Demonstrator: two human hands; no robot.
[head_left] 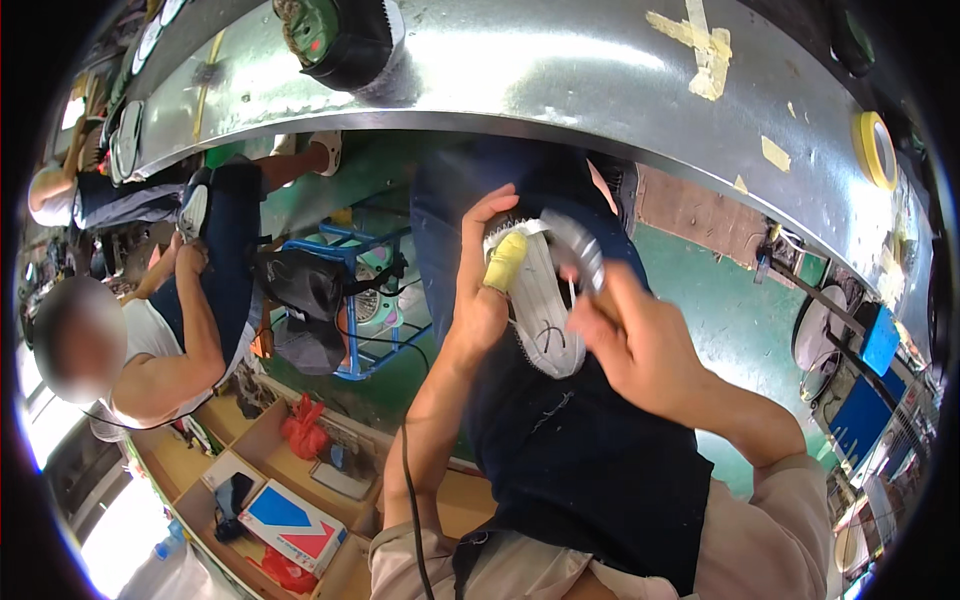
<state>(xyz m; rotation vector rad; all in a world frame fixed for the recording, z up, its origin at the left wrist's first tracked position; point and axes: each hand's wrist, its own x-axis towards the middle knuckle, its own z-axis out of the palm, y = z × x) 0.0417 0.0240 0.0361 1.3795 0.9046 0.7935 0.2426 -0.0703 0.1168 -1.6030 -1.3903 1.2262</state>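
A shoe being worked on lies over my lap, its long white underside point(545, 295) facing up, with a dark curved mark near the near end and a toothed edge around it. My left hand point(485, 290) is closed around its left side, the thumb wrapped in yellow tape and pressed on the white surface. At the shoe's right edge, my right hand point(630, 335) is closed, its fingers bent and partly smeared by motion. Beside those fingers is a curved grey-silver piece point(575, 245), too blurred to tell whether it is a tool or part of the shoe.
A metal bench point(520, 60) runs across the far side, bearing a dark shoe on a green form point(345, 45) and a yellow tape roll point(876, 150). A blue metal frame point(365, 300) stands left; another person point(175, 350) sits beyond. Wooden compartments point(265, 440) hold boxes and red bags.
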